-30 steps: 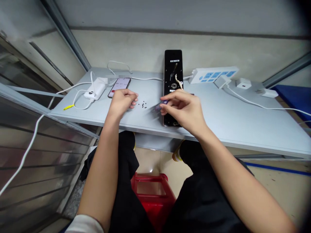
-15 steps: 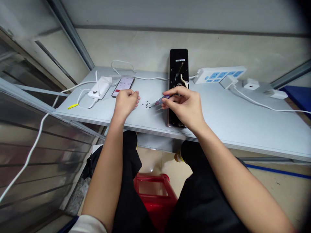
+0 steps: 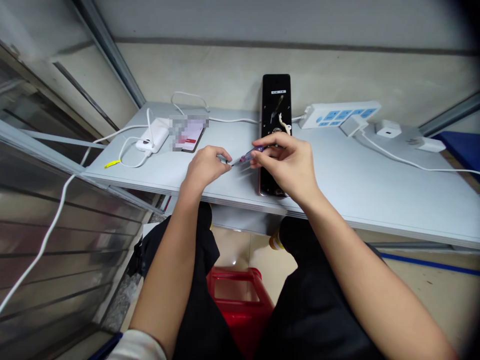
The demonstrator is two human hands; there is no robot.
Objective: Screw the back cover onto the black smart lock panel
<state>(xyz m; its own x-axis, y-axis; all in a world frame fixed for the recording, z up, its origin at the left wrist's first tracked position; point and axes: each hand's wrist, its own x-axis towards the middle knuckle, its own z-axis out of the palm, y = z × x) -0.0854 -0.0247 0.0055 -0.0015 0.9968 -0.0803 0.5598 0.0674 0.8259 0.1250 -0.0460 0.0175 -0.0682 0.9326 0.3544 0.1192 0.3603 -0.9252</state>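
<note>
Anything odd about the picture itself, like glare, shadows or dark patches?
All in the head view: black upper right corner; coarse pixel blocks over part of the phone; small glare spot on the floor; soft shadows on the tabletop near the purple tool.

The left sleeve (image 3: pixel 137 346) is short and off-white. Both forearms (image 3: pixel 348 250) are bare, like the left hand (image 3: pixel 207 166) and right hand (image 3: pixel 288 161). The trousers (image 3: pixel 303 305) are black and roomy; what looks like a yellow-and-white shoe (image 3: pixel 276 241) shows partly.

Left hand (image 3: pixel 207 166) has moved rightward; now beside the screwdriver (image 3: pixel 247 156) tip.
</note>
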